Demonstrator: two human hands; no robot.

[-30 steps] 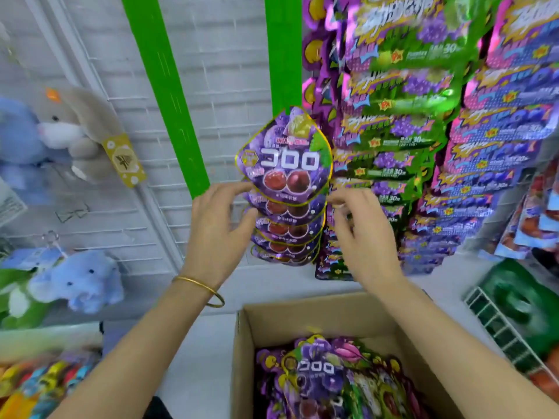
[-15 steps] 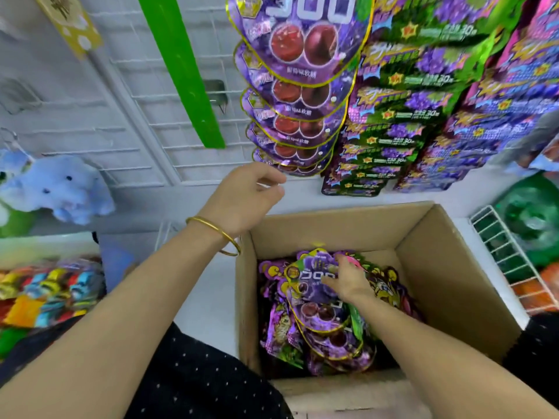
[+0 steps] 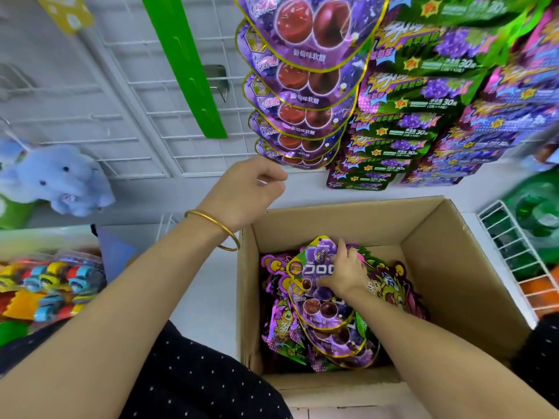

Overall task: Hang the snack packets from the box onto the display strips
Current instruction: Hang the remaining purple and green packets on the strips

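Down from the strip and into the cardboard box (image 3: 438,267) has gone the right hand (image 3: 344,278), and it now lies on the top grape gummy packet (image 3: 314,261), fingertips toward the header at the packet's 12 o'clock and thumb on its printed face. Whether it has closed into a pinch, I cannot tell. The left hand (image 3: 248,192) hovers loosely curled and empty over the box's 11 o'clock corner, just beneath the hung purple packets (image 3: 305,95). More packets lie heaped in the box, at 5 o'clock in the view.

These look light, with glossy film that is probably slippery and soft contents that let the pouch flop. A pinch on the flat sealed header, beside the hang hole, seems the surest hold and would leave the hole free for the strip.
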